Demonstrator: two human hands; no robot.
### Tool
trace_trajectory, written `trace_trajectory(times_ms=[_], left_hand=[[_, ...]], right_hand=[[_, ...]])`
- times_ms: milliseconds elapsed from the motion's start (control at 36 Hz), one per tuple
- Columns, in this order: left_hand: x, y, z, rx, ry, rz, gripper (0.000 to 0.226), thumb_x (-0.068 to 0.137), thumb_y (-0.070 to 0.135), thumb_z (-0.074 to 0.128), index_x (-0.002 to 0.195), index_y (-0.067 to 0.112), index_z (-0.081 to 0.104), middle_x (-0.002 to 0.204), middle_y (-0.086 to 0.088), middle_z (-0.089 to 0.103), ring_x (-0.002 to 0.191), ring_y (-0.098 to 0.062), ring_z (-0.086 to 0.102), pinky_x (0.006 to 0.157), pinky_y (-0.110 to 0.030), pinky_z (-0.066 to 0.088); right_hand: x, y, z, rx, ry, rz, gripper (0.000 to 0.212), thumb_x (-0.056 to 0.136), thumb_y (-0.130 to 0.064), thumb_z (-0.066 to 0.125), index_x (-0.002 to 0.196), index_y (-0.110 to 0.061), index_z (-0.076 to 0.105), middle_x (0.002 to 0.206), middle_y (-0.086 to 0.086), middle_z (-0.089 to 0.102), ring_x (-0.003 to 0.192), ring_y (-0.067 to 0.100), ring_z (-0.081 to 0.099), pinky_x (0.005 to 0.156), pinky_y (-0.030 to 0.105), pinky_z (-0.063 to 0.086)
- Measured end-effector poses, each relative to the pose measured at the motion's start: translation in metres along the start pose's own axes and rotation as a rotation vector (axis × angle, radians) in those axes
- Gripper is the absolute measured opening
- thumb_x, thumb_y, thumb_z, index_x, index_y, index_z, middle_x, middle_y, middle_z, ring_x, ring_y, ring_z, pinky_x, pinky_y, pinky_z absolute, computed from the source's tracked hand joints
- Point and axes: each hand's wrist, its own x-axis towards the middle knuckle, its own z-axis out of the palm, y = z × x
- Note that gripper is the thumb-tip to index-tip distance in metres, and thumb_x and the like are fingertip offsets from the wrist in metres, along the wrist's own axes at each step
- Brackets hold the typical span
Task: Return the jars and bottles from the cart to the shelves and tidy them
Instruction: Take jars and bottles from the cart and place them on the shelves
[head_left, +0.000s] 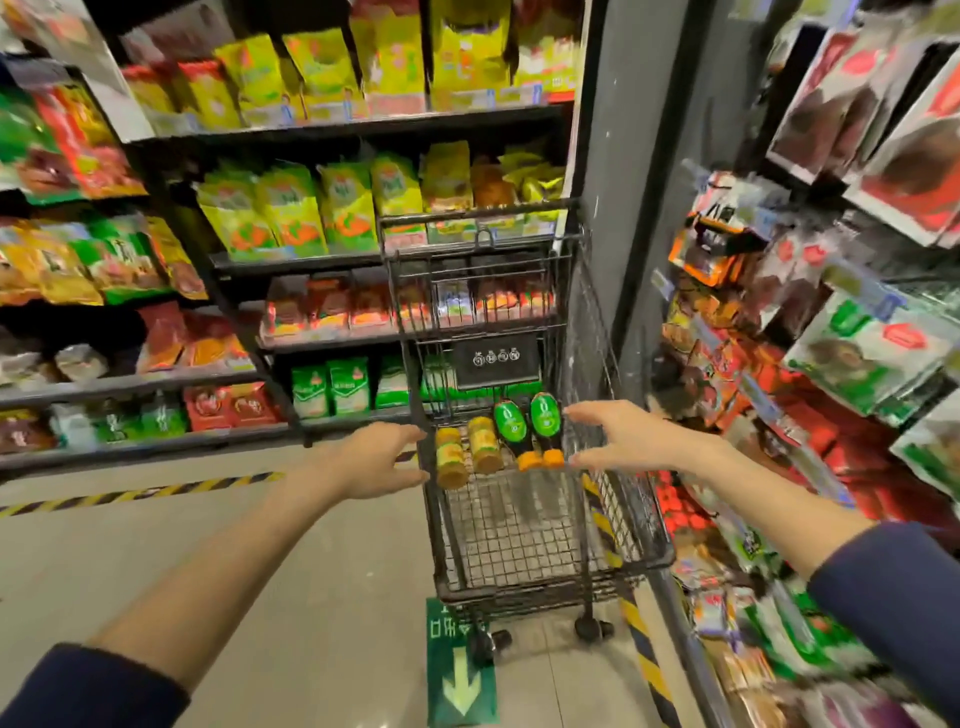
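Note:
A black wire cart (550, 566) stands in the aisle ahead of me. In its basket lie two jars with yellow labels (451, 457) (484, 445) and two dark bottles with green labels and orange caps (514, 432) (546, 427), side by side near the far end. My left hand (382, 460) reaches toward the cart's left rim, fingers spread and holding nothing, just left of the jars. My right hand (623, 435) hovers over the cart's right side beside the bottles, fingers spread and empty.
Shelves of yellow, green and red snack bags (291, 208) line the left and the back. Racks of packaged goods (857, 353) crowd the right, close to the cart. A grey pillar (623, 156) stands behind the cart. Yellow-black tape (140, 491) and a green arrow sign (460, 670) mark the floor.

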Motion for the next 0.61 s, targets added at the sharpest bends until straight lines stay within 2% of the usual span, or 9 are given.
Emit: trace_trajectory(times_ms=[83, 167, 361, 444, 528, 611], left_hand=[[0.035, -0.006, 0.003, -0.016, -0.009, -0.004, 0.062, 0.088, 0.041, 0.057, 0.139, 0.011, 0.039, 0.14, -0.006, 0.049, 0.127, -0.022, 0.046, 0.102, -0.033, 0.039], [0.071, -0.011, 0.009, -0.04, -0.012, -0.015, 0.061, 0.087, 0.044, 0.057, 0.136, 0.011, 0.044, 0.137, -0.007, 0.052, 0.122, -0.024, 0.051, 0.098, -0.033, 0.042], [0.164, -0.02, 0.032, -0.129, -0.09, -0.11, 0.059, 0.088, 0.039, 0.057, 0.136, 0.007, 0.043, 0.135, -0.013, 0.053, 0.123, -0.026, 0.051, 0.097, -0.034, 0.044], [0.209, -0.028, 0.043, -0.207, -0.148, -0.174, 0.056, 0.088, 0.036, 0.058, 0.134, 0.008, 0.044, 0.133, -0.012, 0.055, 0.121, -0.026, 0.052, 0.093, -0.031, 0.042], [0.25, -0.042, 0.06, -0.291, -0.172, -0.243, 0.054, 0.085, 0.038, 0.061, 0.13, 0.011, 0.049, 0.123, -0.014, 0.061, 0.112, -0.028, 0.057, 0.089, -0.033, 0.048], [0.285, -0.052, 0.079, -0.349, -0.192, -0.295, 0.041, 0.085, 0.029, 0.062, 0.118, 0.005, 0.058, 0.113, -0.018, 0.065, 0.107, -0.031, 0.06, 0.083, -0.03, 0.044]], right_hand=[[0.034, 0.012, 0.004, 0.064, -0.008, 0.03, 0.082, 0.078, -0.045, 0.067, 0.144, -0.013, 0.031, 0.149, 0.007, 0.036, 0.135, 0.02, 0.037, 0.112, 0.038, 0.032], [0.072, 0.027, 0.009, 0.083, -0.023, 0.046, 0.076, 0.081, -0.035, 0.068, 0.143, -0.01, 0.032, 0.147, 0.009, 0.039, 0.134, 0.02, 0.039, 0.111, 0.031, 0.032], [0.17, 0.068, 0.023, 0.136, -0.174, 0.075, 0.072, 0.085, -0.028, 0.066, 0.144, -0.008, 0.03, 0.148, 0.009, 0.037, 0.135, 0.02, 0.037, 0.111, 0.028, 0.029], [0.218, 0.09, 0.031, 0.168, -0.245, 0.108, 0.071, 0.086, -0.031, 0.064, 0.144, -0.009, 0.03, 0.146, 0.008, 0.04, 0.132, 0.022, 0.04, 0.103, 0.026, 0.033], [0.26, 0.111, 0.043, 0.233, -0.312, 0.163, 0.063, 0.089, -0.027, 0.062, 0.143, -0.012, 0.033, 0.141, 0.009, 0.044, 0.125, 0.021, 0.047, 0.089, 0.022, 0.037], [0.297, 0.13, 0.062, 0.346, -0.351, 0.258, 0.06, 0.087, -0.025, 0.064, 0.139, -0.008, 0.039, 0.138, 0.009, 0.047, 0.126, 0.021, 0.046, 0.099, 0.025, 0.036]])
